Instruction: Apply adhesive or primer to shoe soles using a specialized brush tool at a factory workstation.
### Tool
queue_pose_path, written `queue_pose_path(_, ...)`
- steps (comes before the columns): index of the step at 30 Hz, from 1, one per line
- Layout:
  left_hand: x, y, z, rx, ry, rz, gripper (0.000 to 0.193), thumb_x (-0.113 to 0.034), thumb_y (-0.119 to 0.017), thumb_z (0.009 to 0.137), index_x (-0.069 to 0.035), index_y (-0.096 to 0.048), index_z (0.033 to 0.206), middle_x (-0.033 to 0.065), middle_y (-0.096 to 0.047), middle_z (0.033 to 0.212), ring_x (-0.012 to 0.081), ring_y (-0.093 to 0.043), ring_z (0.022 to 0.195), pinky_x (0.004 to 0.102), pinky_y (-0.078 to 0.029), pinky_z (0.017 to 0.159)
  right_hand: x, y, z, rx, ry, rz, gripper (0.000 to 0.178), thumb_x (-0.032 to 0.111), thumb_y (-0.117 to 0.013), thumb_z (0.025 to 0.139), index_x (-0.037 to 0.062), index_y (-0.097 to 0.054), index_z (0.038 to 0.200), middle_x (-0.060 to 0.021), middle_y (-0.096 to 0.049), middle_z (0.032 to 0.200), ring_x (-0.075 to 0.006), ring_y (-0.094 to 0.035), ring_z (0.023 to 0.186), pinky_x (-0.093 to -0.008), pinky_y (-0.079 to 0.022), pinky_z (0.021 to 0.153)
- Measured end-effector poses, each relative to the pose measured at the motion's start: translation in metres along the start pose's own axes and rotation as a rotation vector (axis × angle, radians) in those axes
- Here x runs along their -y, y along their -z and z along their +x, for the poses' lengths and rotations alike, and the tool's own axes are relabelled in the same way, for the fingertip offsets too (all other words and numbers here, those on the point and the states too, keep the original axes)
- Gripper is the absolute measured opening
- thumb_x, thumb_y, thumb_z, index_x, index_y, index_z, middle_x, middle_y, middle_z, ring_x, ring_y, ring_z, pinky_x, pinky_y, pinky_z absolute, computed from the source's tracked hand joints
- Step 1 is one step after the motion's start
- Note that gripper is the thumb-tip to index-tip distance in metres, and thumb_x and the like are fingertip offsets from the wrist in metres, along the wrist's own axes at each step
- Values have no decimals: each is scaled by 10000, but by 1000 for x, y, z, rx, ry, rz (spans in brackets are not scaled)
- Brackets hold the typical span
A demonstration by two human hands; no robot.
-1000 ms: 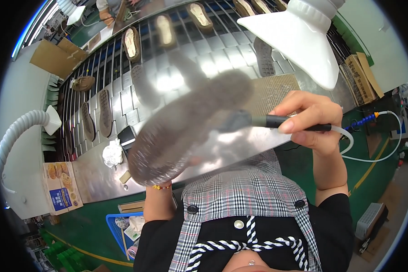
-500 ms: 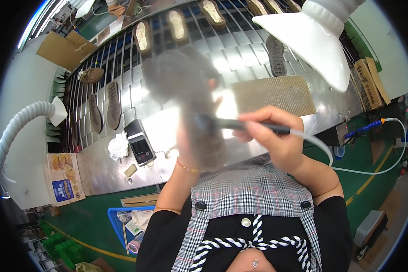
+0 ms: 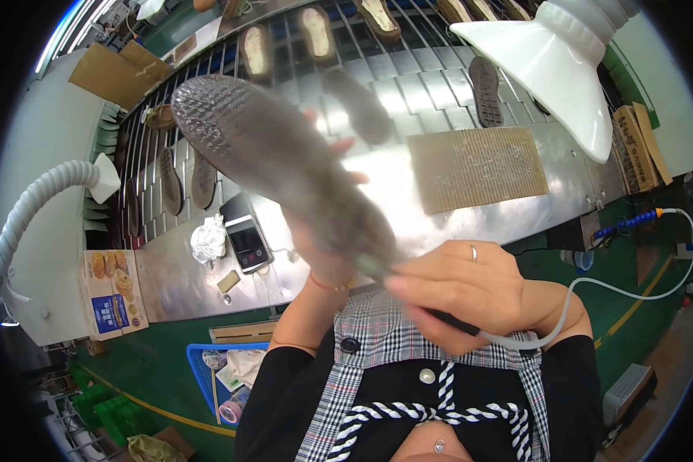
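Observation:
My left hand (image 3: pixel 313 239) grips a dark grey-brown shoe sole (image 3: pixel 285 158) from beneath, its fingertips showing past the right edge. The sole is raised and tilted, its bumpy toe end to the upper left and its heel end near my chest. In my right hand (image 3: pixel 470 292) is a slim black tube-fed brush (image 3: pixel 453 319), with a whitish tube (image 3: pixel 562 316) trailing from its rear. The brush's tip meets the heel end of the sole, blurred and partly hidden by my fingers. Behind the sole, another sole (image 3: pixel 358 104) lies on the metal slats, blurred.
A ridged tan mat (image 3: pixel 477 169) lies on the metal table, right of the sole. Left stand a phone (image 3: pixel 246 242), crumpled white tissue (image 3: pixel 208 239) and a small tan block (image 3: pixel 228 281). Soles and shoe pieces (image 3: pixel 316 35) line the slatted conveyor. A white hood (image 3: pixel 547 69) overhangs the right.
The held sole has swung from nearly upright to slanting, toe end to the upper left. My right hand has moved down, bringing the brush from the sole's middle to its heel end.

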State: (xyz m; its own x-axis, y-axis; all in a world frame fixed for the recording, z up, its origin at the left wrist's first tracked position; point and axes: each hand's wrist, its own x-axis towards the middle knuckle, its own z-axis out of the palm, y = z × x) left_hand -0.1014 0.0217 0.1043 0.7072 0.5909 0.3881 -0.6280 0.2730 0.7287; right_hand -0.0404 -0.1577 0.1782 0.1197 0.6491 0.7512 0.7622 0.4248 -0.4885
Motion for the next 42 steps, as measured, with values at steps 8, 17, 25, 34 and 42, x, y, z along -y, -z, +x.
queue_pose_path(8, -7, -1, 1, 1, -71, -282, 626, -329, -354, 1034, -12, -146, 1532, 210, -310, 1529, 284, -647, 1037, 328, -585, 832, 0, 1, 2, -23, -56, 104, 298, -42, -719, 685, -49, -683, 980, -143, -695, 807, -245, -687, 643, -292, -533, 550)
queue_pose_path(17, -8, 17, 12, 100, -109, -547, 581, -373, -206, 1047, -33, -229, 1518, 154, -269, 1567, 341, -539, 1226, 418, -558, 948, -1, 3, -6, 34, -111, 139, 283, -39, -704, 694, -34, -697, 977, -141, -703, 817, -246, -687, 658, -302, -544, 570)
queue_pose_path(25, -14, 20, 18, 20, 2, -743, 597, -425, -228, 1032, -79, -248, 1517, 223, -265, 1552, 400, -467, 1304, 479, -522, 953, -4, 11, -5, 85, -166, 127, 252, -21, -742, 685, -18, -711, 935, -130, -694, 809, -242, -677, 648, -299, -535, 556)
queue_pose_path(34, -18, 16, 16, -159, 251, -805, 588, -392, -293, 1025, -43, -282, 1498, 241, -362, 1455, 358, -492, 1245, 462, -494, 962, 0, 22, -7, 222, -147, 189, 271, 4, -743, 701, 40, -739, 969, -169, -707, 922, -272, -696, 744, -317, -557, 628)
queue_pose_path(42, -18, 19, 10, -42, 622, -1099, 617, -421, -347, 1013, -46, -278, 1499, 263, -284, 1489, 377, -356, 1337, 469, -465, 995, -7, 34, -6, 255, -161, 188, 293, 8, -726, 671, 76, -757, 954, -165, -708, 935, -264, -695, 758, -320, -559, 639)
